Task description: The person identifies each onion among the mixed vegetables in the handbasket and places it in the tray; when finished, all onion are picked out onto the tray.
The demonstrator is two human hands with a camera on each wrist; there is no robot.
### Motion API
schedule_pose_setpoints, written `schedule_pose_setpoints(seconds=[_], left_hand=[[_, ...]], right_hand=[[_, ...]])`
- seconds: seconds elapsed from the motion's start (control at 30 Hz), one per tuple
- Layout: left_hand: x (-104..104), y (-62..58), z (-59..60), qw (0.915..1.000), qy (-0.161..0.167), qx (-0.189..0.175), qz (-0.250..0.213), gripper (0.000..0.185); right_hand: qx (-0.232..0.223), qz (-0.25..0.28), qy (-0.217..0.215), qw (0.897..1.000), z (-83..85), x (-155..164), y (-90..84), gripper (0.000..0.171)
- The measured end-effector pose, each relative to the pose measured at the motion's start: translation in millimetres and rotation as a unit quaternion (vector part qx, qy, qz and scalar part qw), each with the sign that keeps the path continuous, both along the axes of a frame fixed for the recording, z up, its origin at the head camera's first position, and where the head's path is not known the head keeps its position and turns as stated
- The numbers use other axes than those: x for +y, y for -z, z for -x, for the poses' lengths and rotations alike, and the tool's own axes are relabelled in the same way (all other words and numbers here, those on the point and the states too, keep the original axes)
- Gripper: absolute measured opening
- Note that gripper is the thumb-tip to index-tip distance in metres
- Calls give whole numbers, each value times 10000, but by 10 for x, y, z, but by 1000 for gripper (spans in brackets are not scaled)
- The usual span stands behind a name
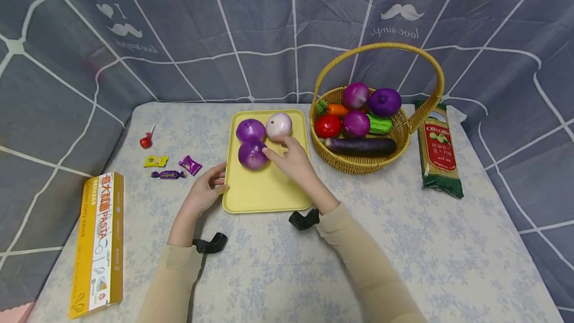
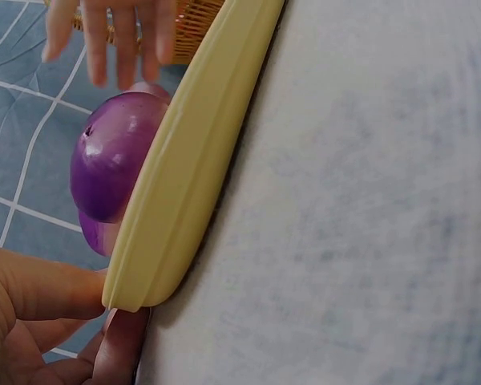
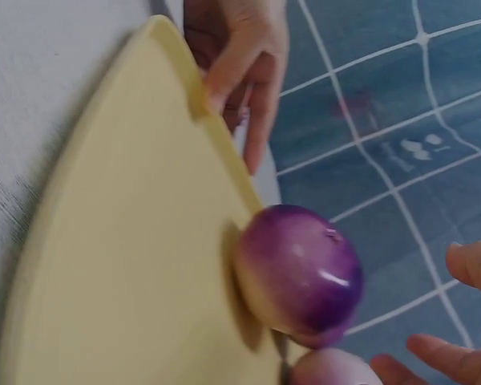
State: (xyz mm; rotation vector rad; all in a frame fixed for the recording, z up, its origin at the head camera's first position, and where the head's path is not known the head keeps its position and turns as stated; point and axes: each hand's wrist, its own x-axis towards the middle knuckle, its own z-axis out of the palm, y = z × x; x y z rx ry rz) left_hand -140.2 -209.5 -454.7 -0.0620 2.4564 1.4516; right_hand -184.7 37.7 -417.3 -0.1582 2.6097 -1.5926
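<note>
Floral tabletop (image 1: 367, 213); left hand (image 1: 205, 189) pinches tray (image 1: 264, 193) edge. Right hand (image 1: 293, 162), fingers spread, beside three onions (image 1: 252, 157) on tray (contact unclear). Wicker basket (image 1: 354, 165) just right.

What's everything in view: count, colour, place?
Tray: one, yellow, table centre
Onions: three, two purple, one pale, on tray
Basket: one, tan, right of tray
Round vegetables: three, purple, basket
Tomato: one, red, basket
Carrot: one visible, orange, basket
Green vegetable: one, green, basket
Eggplant: one, purple, basket
Noodle packet: one, green-red, right of basket
Pasta box: one, yellow-white, front left
Lollipop: one, red, back left
Sweets: three, one yellow, two purple, left of tray
Tablecloth: one, pale, on table
Curtain: count unclear, bluish, around table
Unidentified object: one, pink, bottom-left corner
Wrist devices: two, black, wrists
Sleeves: two, beige, arms
Left grip: one, bare, pinching tray's edge
Right grip: one, bare, by onions
</note>
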Motion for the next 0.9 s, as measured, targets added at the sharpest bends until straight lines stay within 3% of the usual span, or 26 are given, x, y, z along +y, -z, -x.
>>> schedule_pose_setpoints(seconds=[0.23,0.43,0.9], left_hand=[[3,-4,-1,10000,-40,-49,57,62],[2,-4,-2,9999,-62,-69,52,62],[14,-10,-7,9999,-78,-88,63,61]], right_hand=[[234,635,213,9975,-104,374,-243,41],[541,1111,718,9897,-143,763,-425,37],[598,604,2037,9753,-55,1570,-396,40]])
